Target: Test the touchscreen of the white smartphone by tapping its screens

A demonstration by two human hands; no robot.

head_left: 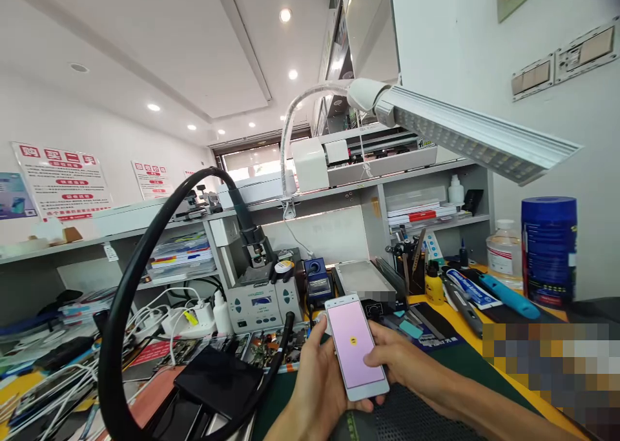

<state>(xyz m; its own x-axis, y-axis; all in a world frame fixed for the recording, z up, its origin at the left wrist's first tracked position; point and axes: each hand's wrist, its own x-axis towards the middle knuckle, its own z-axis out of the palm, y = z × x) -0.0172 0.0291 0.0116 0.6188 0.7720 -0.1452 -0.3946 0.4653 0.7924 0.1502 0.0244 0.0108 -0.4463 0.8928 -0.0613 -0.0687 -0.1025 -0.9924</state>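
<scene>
- The 2 bare hands were close together, held up in front of the body in a shared grip.
- The left hand (pixel 320 370) was cupped, its thumb (pixel 316 332) pointing upward along the side.
- The left forearm (pixel 285 421) rose from the bottom edge of the view, only a short length of it showing.
- The right hand (pixel 400 357) came in from the other side, its thumb (pixel 375 357) bent inward across the front.
- The right forearm (pixel 469 399) slanted in from the lower right corner, bare and showing more of its length.
- At least 2 fingertips (pixel 364 405) peeked out underneath; whose they were could not be told.
</scene>
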